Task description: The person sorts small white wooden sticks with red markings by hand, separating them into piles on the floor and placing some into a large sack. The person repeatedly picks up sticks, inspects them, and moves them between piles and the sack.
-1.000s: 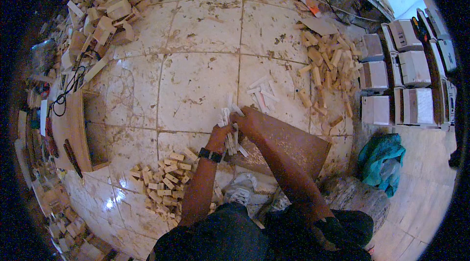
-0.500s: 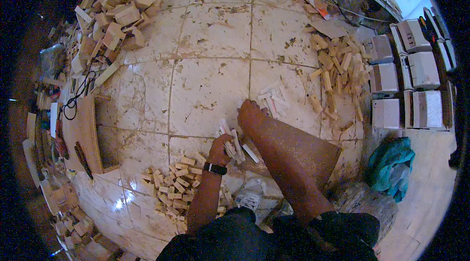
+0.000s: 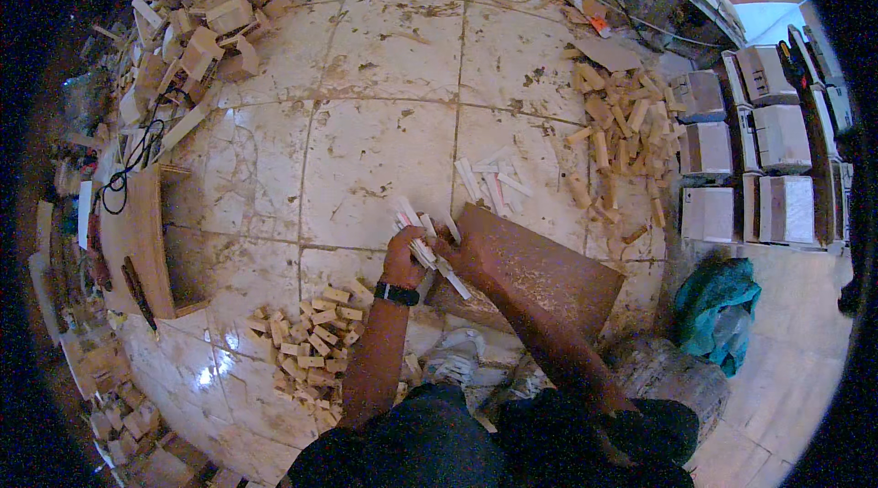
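Note:
My left hand (image 3: 402,257), with a dark watch on its wrist, is closed round a bundle of thin white strips (image 3: 408,214). The strips stick out past its fingers at both ends. Close beside it, my right hand (image 3: 469,257) has its fingers bent against a short white strip (image 3: 453,230); its fingertips are partly hidden. Under my right forearm lies a brown board (image 3: 558,278) sprinkled with wood shavings. Beyond the board, several loose white strips (image 3: 494,182) lie crossed on the tiled floor.
Small wood blocks (image 3: 315,337) are heaped left of my left forearm. Larger offcuts (image 3: 215,17) pile up at the far left, near an open wooden box (image 3: 146,241). Wood pieces (image 3: 622,122), pale boxes (image 3: 782,136) and a green plastic bag (image 3: 718,310) sit at the right.
My right hand has drawn back from the loose strips on the floor to beside my left hand. More of those strips now show. My left hand keeps its bundle.

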A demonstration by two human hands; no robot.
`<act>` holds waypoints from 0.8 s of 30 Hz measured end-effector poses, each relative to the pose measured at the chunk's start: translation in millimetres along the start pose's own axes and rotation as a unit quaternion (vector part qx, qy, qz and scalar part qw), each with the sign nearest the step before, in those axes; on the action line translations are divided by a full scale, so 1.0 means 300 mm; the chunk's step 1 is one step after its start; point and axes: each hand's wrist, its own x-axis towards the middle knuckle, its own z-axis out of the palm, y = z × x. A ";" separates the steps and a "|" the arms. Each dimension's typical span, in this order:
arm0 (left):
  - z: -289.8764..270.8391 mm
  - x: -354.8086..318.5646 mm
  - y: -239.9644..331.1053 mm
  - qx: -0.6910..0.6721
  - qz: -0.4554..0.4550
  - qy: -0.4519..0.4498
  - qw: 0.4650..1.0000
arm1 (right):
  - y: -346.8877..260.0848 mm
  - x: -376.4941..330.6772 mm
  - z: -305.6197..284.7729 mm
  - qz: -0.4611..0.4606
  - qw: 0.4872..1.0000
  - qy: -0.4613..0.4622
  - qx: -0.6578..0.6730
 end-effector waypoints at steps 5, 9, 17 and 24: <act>-0.030 0.020 -0.028 0.019 -0.038 0.001 0.999 | 0.098 -0.007 0.149 0.013 0.995 0.087 0.056; -0.042 0.031 -0.036 0.123 0.027 -0.003 0.992 | 0.187 0.037 0.175 0.070 0.982 0.163 0.071; 0.007 0.003 -0.013 0.112 -0.061 -0.035 0.991 | 0.157 0.099 -0.077 0.067 0.938 0.316 -0.126; 0.019 -0.038 -0.020 0.422 0.034 -0.132 0.896 | 0.031 0.111 -0.052 0.119 0.971 0.057 0.198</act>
